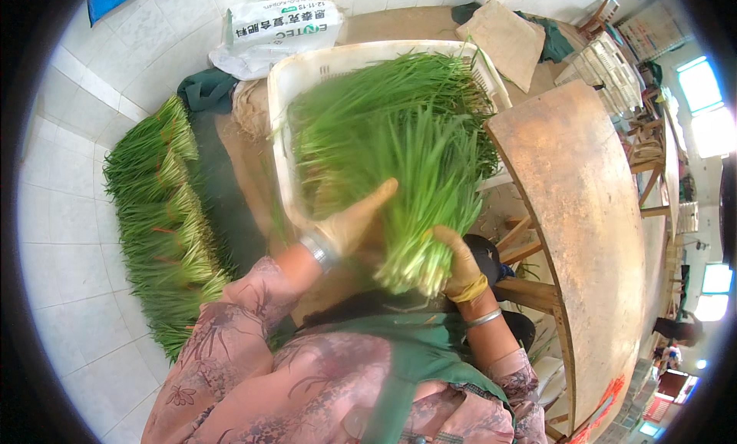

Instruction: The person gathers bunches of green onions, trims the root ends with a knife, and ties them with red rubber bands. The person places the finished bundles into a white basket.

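Note:
My right hand (461, 267), in a yellowish glove, grips a loose bunch of long green leafy stalks (418, 190) with pale cut ends near the bottom. My left hand (353, 217), also gloved and blurred by motion, is beside the bunch with its fingers stretched out; whether it touches the stalks I cannot tell. Behind them a white plastic crate (278, 144) holds a heap of similar greens (368, 87). To my left, several bundled greens (153, 183) lie in a long row along the tiled floor.
A curved-looking wooden table (591, 236) stands close on my right. A white sack (272, 37), dark green cloth (207, 91) and a flat board (503, 37) surround the crate's far side. Stacked crates (603, 67) and a person (675, 329) are farther right.

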Available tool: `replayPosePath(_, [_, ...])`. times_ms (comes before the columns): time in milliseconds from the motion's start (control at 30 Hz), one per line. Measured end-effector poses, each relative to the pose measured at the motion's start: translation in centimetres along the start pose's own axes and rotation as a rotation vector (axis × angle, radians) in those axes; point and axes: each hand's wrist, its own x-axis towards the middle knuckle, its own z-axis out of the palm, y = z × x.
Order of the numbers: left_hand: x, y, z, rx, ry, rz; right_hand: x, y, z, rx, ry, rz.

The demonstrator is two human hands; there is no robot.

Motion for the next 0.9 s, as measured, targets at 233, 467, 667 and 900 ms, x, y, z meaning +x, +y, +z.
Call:
replayPosePath(233, [-2.7, -0.8, 1.3, -0.150, -0.078, 0.331, -1.4, -3.0, 7.4, -1.038, -0.128, -0.235])
replayPosePath(467, [-8.1, 2.0, 6.3, 0.310, 0.220, 0.847, -4.0, -1.6, 10.4, -0.857, -0.235, -0.294])
replayPosePath(667, [-10.2, -0.2, 5.3, 0.569, -0.262, 0.639, -8.2, -0.1, 7.7, -0.777, -0.282, -0.304])
replayPosePath(900, [-8.0, -0.2, 22.2, 0.679, -0.522, 0.164, -20.1, 1.7, 7.5, -0.808, -0.029, -0.812])
